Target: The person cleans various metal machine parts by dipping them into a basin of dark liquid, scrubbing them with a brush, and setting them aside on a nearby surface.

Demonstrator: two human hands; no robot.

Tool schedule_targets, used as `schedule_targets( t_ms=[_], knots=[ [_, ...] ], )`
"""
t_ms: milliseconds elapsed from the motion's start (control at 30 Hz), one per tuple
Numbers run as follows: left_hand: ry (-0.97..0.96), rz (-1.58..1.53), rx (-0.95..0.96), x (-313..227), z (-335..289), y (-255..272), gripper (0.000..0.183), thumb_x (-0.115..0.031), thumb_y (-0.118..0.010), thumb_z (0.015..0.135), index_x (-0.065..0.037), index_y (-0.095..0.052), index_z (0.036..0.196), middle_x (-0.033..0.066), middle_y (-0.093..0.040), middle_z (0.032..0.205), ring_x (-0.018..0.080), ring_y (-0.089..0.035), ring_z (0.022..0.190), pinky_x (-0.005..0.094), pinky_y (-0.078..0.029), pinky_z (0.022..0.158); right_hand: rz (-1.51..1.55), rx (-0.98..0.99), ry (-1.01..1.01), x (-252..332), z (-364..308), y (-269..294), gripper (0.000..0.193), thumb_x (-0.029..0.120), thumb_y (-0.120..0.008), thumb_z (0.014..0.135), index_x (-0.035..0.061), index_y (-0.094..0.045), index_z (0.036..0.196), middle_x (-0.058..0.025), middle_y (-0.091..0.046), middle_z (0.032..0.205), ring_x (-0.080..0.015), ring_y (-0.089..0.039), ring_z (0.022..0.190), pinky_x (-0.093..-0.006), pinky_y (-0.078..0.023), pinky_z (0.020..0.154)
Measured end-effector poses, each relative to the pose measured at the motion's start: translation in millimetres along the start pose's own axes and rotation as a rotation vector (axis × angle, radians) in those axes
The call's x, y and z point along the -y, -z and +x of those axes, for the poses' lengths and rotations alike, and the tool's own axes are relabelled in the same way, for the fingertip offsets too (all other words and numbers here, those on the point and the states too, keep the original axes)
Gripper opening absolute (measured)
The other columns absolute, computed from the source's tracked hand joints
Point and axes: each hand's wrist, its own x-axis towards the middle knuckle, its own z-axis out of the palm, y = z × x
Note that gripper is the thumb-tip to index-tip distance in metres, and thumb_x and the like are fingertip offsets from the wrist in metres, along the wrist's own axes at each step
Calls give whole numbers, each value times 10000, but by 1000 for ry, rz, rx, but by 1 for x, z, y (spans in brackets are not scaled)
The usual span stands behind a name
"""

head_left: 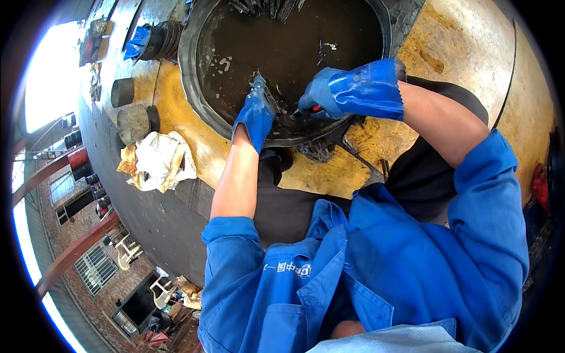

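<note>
Both my hands wear blue rubber gloves and work over a large round basin [189, 88] of dark brown liquid. My left hand [257, 109] reaches down at the basin's near side, its fingers closed. A thin, wet, dark piece [272, 99] shows beside those fingers; its kind is unclear. To the right, my right hand [326, 94] is closed round a tool with a red handle [317, 108]. The tool's tip is close to the dark piece, near the liquid's surface; most of the tool is hidden by the glove. Several long dark pieces [285, 8] lie at the basin's far side.
A crumpled white cloth or bag [162, 160] lies left of the basin, beside short cylinders [133, 123]. A blue glove or cloth [137, 42] rests by a stacked dark container. A dark, tangled clump [316, 150] lies just below the near rim. My knees flank the near side.
</note>
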Motion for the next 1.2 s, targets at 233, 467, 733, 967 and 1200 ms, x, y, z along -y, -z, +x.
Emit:
schedule_targets(
  t_ms=[233,467,733,967,1200],
  knots=[
    [26,6,-26,-4,-1,-2,548,-488,-415,1071,-23,-702,1116,102,-701,927,195,-602,843,342,-501,825,40,-73,73,-10,11,10,299,192,-706,878,199,-718,1176,-86,-738,1105,-325,-685,1039,-430,-548,895],
    [17,12,-33,-15,0,-13,565,-480,-402,1082,-9,-709,1151,107,-721,966,194,-604,861,338,-503,843,198,-211,76,-31,12,11,277,101,-732,862,200,-729,1121,-62,-748,1074,-296,-704,1012,-402,-570,877],
    [-24,-207,-20,3,19,-3,642,-512,-339,1092,6,-711,1165,100,-727,949,189,-577,822,345,-495,821,227,-409,-6,-47,25,23,282,128,-737,881,197,-724,1154,-62,-753,1074,-287,-717,1007,-393,-577,883],
    [-409,319,-1,32,44,11,500,-386,-406,1081,-1,-689,1229,117,-739,1057,264,-652,958,415,-471,964,428,-480,-220,-59,27,18,243,161,-671,947,182,-726,1183,-59,-759,1066,-224,-720,991,-362,-562,903],
    [-358,786,-121,10,11,-8,412,-261,-408,1049,16,-608,1280,197,-721,1056,347,-677,971,408,-520,869,447,-551,-464,-68,26,8,274,251,-657,938,156,-731,1185,-84,-761,1029,-222,-726,924,-368,-570,878]
  ],
)
